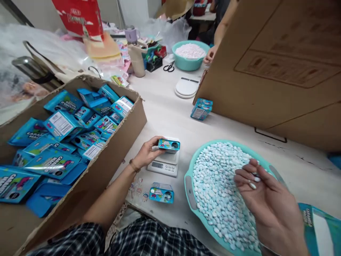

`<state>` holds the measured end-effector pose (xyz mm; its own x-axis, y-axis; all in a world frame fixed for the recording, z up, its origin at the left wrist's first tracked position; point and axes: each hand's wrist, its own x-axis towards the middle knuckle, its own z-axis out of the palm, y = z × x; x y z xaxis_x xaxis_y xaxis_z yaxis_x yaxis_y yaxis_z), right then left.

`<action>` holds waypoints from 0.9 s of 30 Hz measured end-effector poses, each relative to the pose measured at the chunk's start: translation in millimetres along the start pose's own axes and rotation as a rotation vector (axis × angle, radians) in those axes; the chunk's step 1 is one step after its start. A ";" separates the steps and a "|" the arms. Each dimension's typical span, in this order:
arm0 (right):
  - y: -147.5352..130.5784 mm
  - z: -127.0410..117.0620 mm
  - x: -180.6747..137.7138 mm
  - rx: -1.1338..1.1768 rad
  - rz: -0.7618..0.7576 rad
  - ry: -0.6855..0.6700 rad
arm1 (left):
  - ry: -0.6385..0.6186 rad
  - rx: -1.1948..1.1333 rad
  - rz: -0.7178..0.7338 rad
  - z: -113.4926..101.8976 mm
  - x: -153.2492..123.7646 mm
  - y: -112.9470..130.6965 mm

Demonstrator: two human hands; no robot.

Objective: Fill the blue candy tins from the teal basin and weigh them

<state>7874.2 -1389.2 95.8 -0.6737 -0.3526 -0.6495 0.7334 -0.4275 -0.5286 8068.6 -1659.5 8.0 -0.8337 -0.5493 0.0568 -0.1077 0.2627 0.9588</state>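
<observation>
My left hand [146, 153] grips a small blue candy box [169, 145] by its left side, over the plate of a white digital scale [163, 168]. Whether the box rests on the plate I cannot tell. Palm up, my right hand [271, 202] has its fingers curled around a few pale candies [254, 181]. It is above the right side of a turquoise basin [189, 177] full of pale blue and white candies [221, 188]. Nearer to me than the scale lies another blue candy box [161, 193] on the table.
A cardboard carton [128, 133] of blue boxes stands at left. Small blue boxes [201, 109] sit beside a large cardboard panel [266, 78]. Farther back are a second scale [186, 88], scissors [169, 66], a basin [186, 64] and another person's hand [210, 55]. Blue packaging [309, 227] lies at right.
</observation>
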 end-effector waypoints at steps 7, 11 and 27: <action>-14.6 -6.4 9.5 -0.134 -0.004 0.115 | 0.225 -0.085 0.065 -42.2 -13.1 24.9; -19.5 -20.1 19.7 -0.148 0.010 0.139 | 0.311 -0.149 0.063 -45.7 -15.0 19.7; -8.3 14.3 17.6 -0.274 -0.050 0.115 | 0.086 -0.067 0.117 -25.7 1.1 17.0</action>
<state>7854.9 -1403.7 96.5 -0.7064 -0.2331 -0.6684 0.7073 -0.1958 -0.6792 8079.8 -1676.0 31.5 -0.7886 -0.5847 0.1904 0.0265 0.2770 0.9605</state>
